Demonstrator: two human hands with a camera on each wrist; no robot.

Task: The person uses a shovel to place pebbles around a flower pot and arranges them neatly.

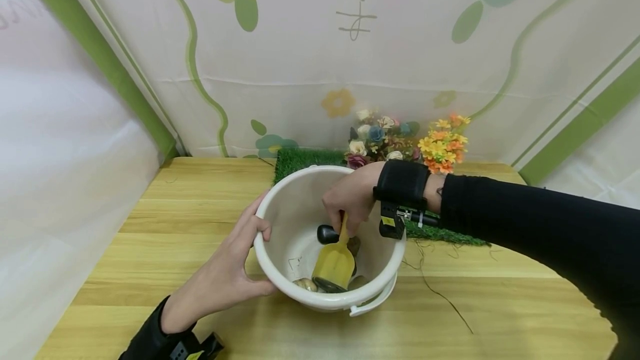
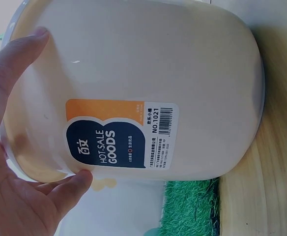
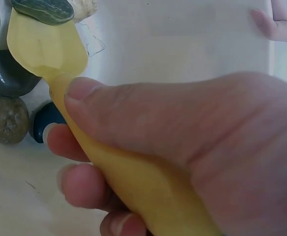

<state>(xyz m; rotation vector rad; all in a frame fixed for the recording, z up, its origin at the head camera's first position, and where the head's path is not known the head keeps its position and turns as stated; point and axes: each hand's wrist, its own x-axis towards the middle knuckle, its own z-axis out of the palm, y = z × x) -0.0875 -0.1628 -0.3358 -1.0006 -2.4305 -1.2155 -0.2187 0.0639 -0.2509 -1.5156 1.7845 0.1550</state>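
Observation:
A white bucket (image 1: 295,204) stands upright on the wooden table, several smooth stones on its floor. My left hand (image 1: 232,271) grips its left side, fingers bent over the rim and thumb against the outer wall. Reaching down inside, my right hand (image 1: 352,196) holds a yellow toy shovel (image 1: 336,263) by its handle, blade pointing toward the near wall. A dark green stone (image 3: 45,11) lies at the blade's tip. Beside the shovel are a dark grey stone (image 3: 13,73), a brown speckled stone (image 3: 10,119) and a dark blue stone (image 3: 46,122), partly hidden by my fingers.
Behind the bucket lies a green turf mat (image 1: 305,161) with mixed artificial flowers (image 1: 377,135) and a yellow-orange bunch (image 1: 442,146). The bucket's handle (image 1: 375,300) hangs at the near right. Thin dark strands (image 1: 445,296) lie on the table (image 1: 500,304). A printed curtain (image 1: 300,60) closes off the back.

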